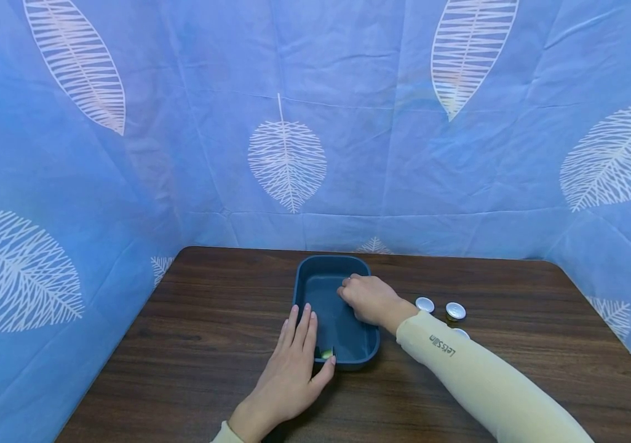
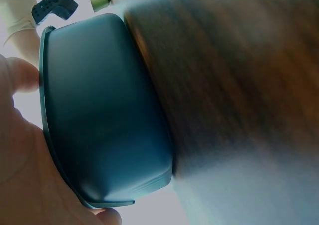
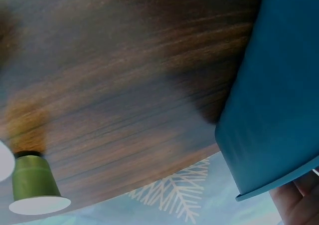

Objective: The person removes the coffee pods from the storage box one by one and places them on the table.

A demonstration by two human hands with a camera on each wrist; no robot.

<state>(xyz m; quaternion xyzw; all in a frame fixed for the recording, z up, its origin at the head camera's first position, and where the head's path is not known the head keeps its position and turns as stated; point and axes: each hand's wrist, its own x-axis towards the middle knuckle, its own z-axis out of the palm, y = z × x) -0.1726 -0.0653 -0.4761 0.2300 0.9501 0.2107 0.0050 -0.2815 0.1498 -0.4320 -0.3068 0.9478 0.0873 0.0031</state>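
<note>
A deep teal plastic bin stands on the table. My left hand rests over its near left corner, fingers straight along the left rim and thumb at the near rim. Beside that thumb, inside the bin, lies a green coffee capsule. My right hand reaches over the right rim with curled fingers. A small pale edge shows at its fingertips, seemingly a coffee capsule, mostly hidden. In the right wrist view, the fingers are partly hidden behind the bin's rim.
Right of the bin stand several coffee capsules with silvery lids: one capsule, another capsule, and a capsule partly behind the sleeve. A green capsule stands upright on the dark wooden table. Blue leaf-patterned cloth hangs behind.
</note>
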